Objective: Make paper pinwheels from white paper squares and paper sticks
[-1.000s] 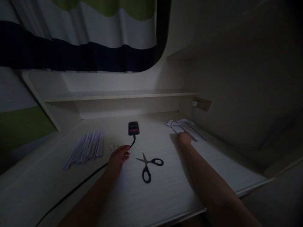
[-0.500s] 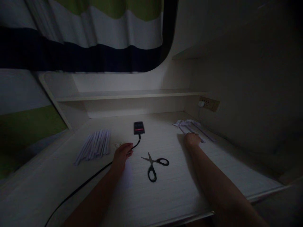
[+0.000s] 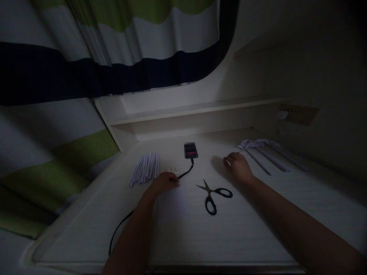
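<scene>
Now: one scissors [image 3: 213, 194], one phone [image 3: 190, 150], three paper sticks [image 3: 271, 156]; left hand [image 3: 165, 182], right hand [image 3: 237, 166] grip released, empty.

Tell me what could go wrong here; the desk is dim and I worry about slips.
The left hand rests by the black cable; snagging it could drag the phone. The scissors lie open between both hands, so in this light the right hand might brush the blades.
</scene>
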Demonstrator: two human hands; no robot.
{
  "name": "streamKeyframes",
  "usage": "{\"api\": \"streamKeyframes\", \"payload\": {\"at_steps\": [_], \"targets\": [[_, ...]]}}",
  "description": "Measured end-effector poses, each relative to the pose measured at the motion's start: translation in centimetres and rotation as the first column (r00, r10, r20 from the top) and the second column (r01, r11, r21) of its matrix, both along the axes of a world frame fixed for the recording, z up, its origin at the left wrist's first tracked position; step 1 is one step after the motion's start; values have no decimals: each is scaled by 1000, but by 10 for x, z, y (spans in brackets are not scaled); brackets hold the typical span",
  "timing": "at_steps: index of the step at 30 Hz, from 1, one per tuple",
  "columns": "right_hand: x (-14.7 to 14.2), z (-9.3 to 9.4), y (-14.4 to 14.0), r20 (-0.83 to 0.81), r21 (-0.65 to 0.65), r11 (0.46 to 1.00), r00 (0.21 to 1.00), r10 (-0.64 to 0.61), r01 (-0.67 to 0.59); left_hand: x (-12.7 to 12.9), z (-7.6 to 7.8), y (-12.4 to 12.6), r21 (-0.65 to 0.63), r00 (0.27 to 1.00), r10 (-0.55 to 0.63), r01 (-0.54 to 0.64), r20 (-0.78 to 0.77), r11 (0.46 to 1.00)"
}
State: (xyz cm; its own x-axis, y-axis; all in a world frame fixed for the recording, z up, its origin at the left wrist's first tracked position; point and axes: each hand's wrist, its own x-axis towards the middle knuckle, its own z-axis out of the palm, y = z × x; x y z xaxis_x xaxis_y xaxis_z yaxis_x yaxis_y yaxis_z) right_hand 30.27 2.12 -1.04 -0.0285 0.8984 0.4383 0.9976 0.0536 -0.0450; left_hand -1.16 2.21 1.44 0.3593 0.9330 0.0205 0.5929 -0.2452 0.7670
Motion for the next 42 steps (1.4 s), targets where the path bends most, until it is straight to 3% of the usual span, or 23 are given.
{"api": "streamKeyframes", "payload": {"at_steps": [2, 4, 7, 10, 25, 29, 33, 37, 42], "targets": [[-21, -1, -8, -20, 67, 963, 965, 262, -261, 4, -3, -5, 1, 982, -134, 135, -133, 991], [-38, -3, -17, -41, 110, 900, 902, 429, -423, 7, -8, -7, 23, 965, -165, 173, -202, 985], [-55, -3, -29, -57, 104, 824, 824, 564, -557, 7, -14, -6, 55, 952, -176, 195, -250, 979], [-63, -2, -35, -55, 75, 788, 786, 615, -611, 5, -17, -4, 75, 937, -195, 226, -289, 971], [-64, -2, -36, -125, 56, 751, 742, 658, -657, 9, -12, -7, 128, 924, -196, 250, -328, 960], [-66, 0, -38, -224, 81, 720, 691, 687, -689, 6, -2, -8, 48, 942, -266, 281, -205, 959], [-76, 1, -46, -496, 85, 685, 565, 659, -724, 3, 12, -10, -16, 980, -187, 189, 69, 982], [-89, 3, -57, -797, 18, 645, 379, 471, -764, 11, 16, -12, -100, 926, -54, 98, 373, 990], [-93, 3, -59, -960, -3, 670, 190, 207, -742, 27, 10, -16, -159, 876, 50, 31, 480, 987]]}}
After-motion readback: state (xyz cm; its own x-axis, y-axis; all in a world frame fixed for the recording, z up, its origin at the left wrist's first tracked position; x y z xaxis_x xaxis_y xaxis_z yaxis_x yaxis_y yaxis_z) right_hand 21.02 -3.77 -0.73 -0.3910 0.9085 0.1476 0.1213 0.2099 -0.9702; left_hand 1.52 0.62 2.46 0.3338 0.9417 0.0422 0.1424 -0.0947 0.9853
